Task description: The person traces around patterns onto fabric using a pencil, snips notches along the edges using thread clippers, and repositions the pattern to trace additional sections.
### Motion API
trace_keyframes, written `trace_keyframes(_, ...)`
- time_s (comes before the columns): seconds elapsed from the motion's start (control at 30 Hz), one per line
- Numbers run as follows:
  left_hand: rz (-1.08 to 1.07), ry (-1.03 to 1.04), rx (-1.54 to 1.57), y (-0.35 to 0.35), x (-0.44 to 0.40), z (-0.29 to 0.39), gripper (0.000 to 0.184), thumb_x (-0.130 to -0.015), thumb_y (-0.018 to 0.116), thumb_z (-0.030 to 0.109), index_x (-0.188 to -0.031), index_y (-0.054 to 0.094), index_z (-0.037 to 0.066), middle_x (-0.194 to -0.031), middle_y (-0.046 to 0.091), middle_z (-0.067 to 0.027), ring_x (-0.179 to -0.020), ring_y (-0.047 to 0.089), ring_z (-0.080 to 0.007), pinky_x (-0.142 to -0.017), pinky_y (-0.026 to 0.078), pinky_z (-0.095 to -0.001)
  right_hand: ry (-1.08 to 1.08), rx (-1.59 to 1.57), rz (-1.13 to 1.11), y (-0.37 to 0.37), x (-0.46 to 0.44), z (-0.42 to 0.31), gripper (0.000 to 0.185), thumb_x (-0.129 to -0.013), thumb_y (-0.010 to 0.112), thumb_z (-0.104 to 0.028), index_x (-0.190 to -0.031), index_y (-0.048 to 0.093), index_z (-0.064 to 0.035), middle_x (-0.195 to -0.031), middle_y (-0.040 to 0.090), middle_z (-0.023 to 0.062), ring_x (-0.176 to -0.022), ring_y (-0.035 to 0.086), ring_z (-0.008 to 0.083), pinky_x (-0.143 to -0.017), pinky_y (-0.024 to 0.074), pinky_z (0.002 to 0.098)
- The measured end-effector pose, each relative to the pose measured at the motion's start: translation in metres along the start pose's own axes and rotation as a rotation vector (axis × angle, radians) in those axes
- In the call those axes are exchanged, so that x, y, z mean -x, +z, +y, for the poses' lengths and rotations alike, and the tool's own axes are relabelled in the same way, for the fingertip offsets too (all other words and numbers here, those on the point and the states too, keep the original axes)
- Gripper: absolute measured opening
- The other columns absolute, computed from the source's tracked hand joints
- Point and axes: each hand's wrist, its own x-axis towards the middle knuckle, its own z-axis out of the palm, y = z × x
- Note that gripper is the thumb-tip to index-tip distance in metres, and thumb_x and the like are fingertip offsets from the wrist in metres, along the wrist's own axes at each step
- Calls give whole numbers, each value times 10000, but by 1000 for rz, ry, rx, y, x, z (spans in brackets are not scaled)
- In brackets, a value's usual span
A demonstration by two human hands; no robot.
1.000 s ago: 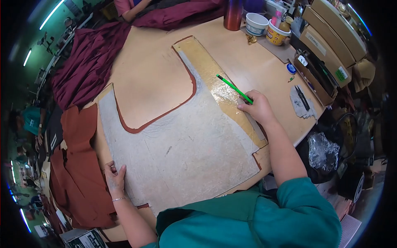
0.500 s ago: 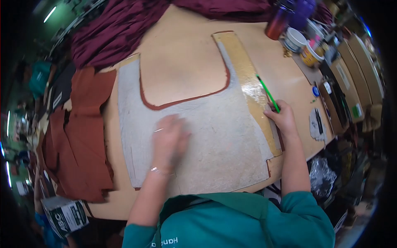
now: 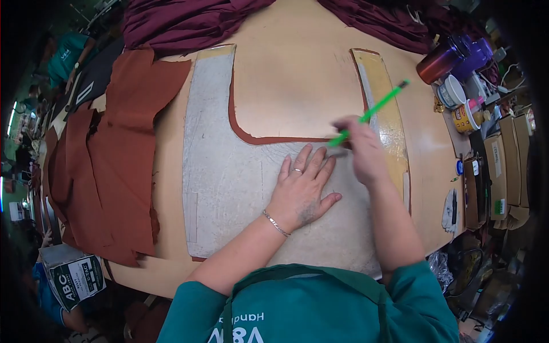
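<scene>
My left hand (image 3: 304,186) lies flat with fingers spread on a large grey U-shaped pattern piece (image 3: 229,188), near the lower edge of its cutout. A bright green pencil (image 3: 380,107) is gripped in my right hand (image 3: 365,153), close to the right of my left fingertips; its lower end is by the cutout edge, and blur hides whether it touches. Under the pattern piece, reddish-brown material (image 3: 269,140) shows as a thin border around the cutout. A yellowish, shiny strip (image 3: 390,131) runs along the right arm of the pattern piece.
Reddish-brown material (image 3: 128,137) lies at the left. Maroon cloth (image 3: 183,23) is bunched at the back. A bottle (image 3: 439,63), a white tub (image 3: 452,92), a yellow tub (image 3: 466,117) and cardboard boxes (image 3: 497,171) stand at the right. Another person (image 3: 68,57) is at the far left.
My right hand has moved left with the pencil, from the right edge to the cutout. My left hand has moved right and settled flat. The camera view has shifted.
</scene>
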Motion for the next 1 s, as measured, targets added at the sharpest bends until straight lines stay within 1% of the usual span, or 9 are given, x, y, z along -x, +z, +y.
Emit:
trace_keyframes(0.07,-7,-12,-1,-1,0,0,602,-787,491,509,-1237,445,110,-1310,358,-109,-1271,247,-293,-973,244,-557,157,-181,-182,34,-19,-7,203,-903,475,-219,-948,539,-32,-815,566,42,-690,538,93,-654,447,205)
trace_keyframes(0.27,-84,-37,3,1,1,-3,624,-775,463,544,-1236,452,123,-1281,389,-123,-1227,293,-322,-959,210,-602,46,58,-397,77,-40,-7,103,-833,575,-74,-866,496,-16,-788,578,57,-750,584,118,-666,473,242)
trace_keyframes(0.53,-96,-44,29,2,-2,-4,637,-771,432,564,-1260,430,155,-1268,430,-116,-1221,311,-316,-973,138,-615,-227,345,-365,87,-28,-10,120,-785,608,-65,-813,547,35,-759,577,83,-701,574,142,-652,462,269)
trace_keyframes(0.6,-235,-78,12,-2,-2,-2,644,-771,441,561,-1273,416,157,-1315,383,-111,-1236,290,-316,-972,136,-621,-160,438,-302,66,-26,-10,120,-782,610,-67,-811,548,31,-754,573,88,-692,572,147,-646,461,275)
trace_keyframes(0.63,-153,-56,15,0,-1,-3,646,-771,446,559,-1273,415,153,-1331,358,-107,-1243,277,-316,-973,134,-622,-125,483,-271,50,-24,-9,120,-780,611,-68,-811,548,29,-751,571,91,-687,571,149,-643,460,278)
trace_keyframes(0.67,-71,-36,19,5,1,-3,649,-771,451,558,-1273,414,149,-1347,333,-104,-1251,264,-317,-973,133,-623,-84,464,-223,30,-22,-6,105,-769,601,-71,-821,559,11,-737,591,167,-685,605,260,-631,467,338)
trace_keyframes(0.73,9,-32,23,8,1,-4,648,-770,462,553,-1267,420,139,-1366,295,-101,-1262,241,-321,-974,131,-625,-33,338,-179,8,-20,-2,110,-772,596,-65,-837,562,17,-743,593,170,-678,609,264,-623,471,338)
trace_keyframes(0.83,-75,-46,18,6,-1,1,641,-765,479,544,-1252,436,129,-1364,280,-109,-1268,222,-328,-971,136,-625,-129,472,-186,26,-19,-6,110,-767,610,-60,-803,551,26,-707,564,99,-664,568,153,-620,455,280)
trace_keyframes(1.0,-191,-40,-34,1,-3,1,640,-752,497,534,-1243,445,126,-1334,318,-132,-1255,233,-336,-950,180,-609,-207,438,-288,68,-31,-10,168,-754,636,-119,-835,568,11,-751,598,187,-698,611,281,-644,465,344)
